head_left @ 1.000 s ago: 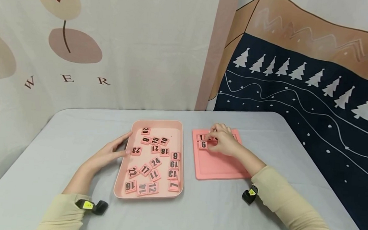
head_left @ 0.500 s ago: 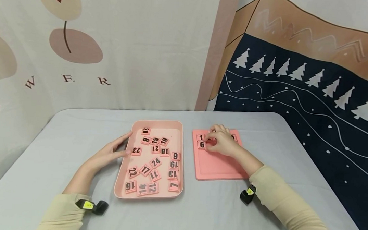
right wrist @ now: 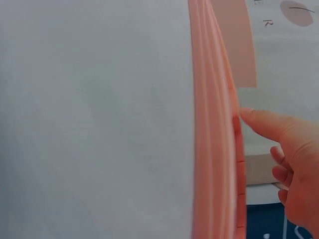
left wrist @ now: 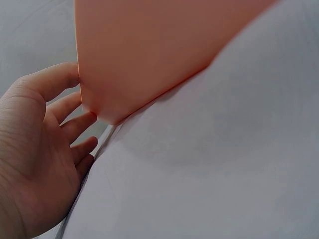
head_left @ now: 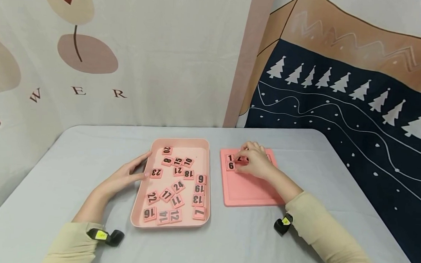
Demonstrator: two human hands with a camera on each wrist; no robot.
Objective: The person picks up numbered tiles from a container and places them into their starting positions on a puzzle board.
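Pink tray (head_left: pixel 190 149) touches spread left hand (head_left: pixel 122 177); right hand (head_left: pixel 256 161), fingers apart, arches over board (head_left: pixel 251 192).

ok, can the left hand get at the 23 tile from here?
Looks like yes: the left hand touches the tray right beside the 23 tile, nothing covers it, and only the tray's rim stands between.
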